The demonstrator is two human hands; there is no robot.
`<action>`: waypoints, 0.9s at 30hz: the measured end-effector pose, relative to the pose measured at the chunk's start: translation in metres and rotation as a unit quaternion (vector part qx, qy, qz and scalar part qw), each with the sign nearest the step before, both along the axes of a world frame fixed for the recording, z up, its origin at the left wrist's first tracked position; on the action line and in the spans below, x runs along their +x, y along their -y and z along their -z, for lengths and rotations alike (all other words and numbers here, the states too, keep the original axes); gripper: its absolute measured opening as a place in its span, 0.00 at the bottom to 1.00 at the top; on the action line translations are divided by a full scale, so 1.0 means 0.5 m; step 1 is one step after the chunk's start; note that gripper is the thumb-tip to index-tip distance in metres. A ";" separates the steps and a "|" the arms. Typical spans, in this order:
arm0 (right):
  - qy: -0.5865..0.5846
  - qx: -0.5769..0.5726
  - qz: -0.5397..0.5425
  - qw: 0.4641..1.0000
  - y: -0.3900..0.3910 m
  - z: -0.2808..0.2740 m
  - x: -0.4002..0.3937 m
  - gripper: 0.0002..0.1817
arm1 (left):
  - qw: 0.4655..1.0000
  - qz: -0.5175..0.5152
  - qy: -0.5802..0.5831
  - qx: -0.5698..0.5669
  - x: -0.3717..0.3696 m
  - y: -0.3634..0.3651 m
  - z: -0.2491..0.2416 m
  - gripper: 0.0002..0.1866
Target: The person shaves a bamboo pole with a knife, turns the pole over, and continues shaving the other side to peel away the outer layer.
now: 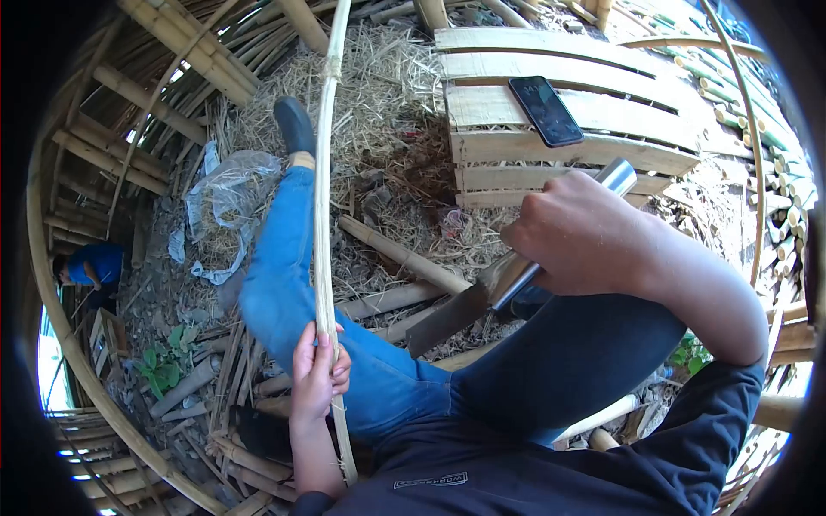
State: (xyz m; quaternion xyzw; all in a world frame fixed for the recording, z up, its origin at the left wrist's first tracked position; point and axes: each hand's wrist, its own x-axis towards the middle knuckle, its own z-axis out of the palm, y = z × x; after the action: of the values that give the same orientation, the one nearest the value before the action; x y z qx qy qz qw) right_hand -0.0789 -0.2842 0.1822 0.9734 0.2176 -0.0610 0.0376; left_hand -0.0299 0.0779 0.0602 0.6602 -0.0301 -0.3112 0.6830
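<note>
My left hand [318, 371] is closed round a long, pale bamboo strip [324, 198], thumb along its face. The strip runs upright past my left leg, from my lap to beyond the top edge of the view. In my right hand [578, 234], closed in a fist above my right thigh, is a machete with a shiny metal tube handle [618, 175]. Its broad dark blade [449, 320] points down and left between my legs, apart from the strip. Part of the handle is hidden by my fingers.
A phone [545, 110] lies on a slatted wooden crate [568, 148] ahead. Plastic sheeting [225, 193], straw and bamboo pieces [404, 254] cover the ground. Stacked green bamboo poles [779, 185] stand at right. Another person in blue [96, 268] is at far left.
</note>
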 end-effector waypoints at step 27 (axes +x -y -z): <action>-0.021 0.162 0.187 0.969 -0.280 0.191 -0.078 0.12 | 0.996 0.011 -0.086 -0.023 -0.143 -0.086 0.200 0.18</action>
State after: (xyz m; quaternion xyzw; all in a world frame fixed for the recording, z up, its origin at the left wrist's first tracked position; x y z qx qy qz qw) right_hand -0.1181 -0.1443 0.0870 0.9884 0.0393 -0.0511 -0.1375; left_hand -0.1012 0.1208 -0.0396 0.6152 0.0145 -0.3730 0.6944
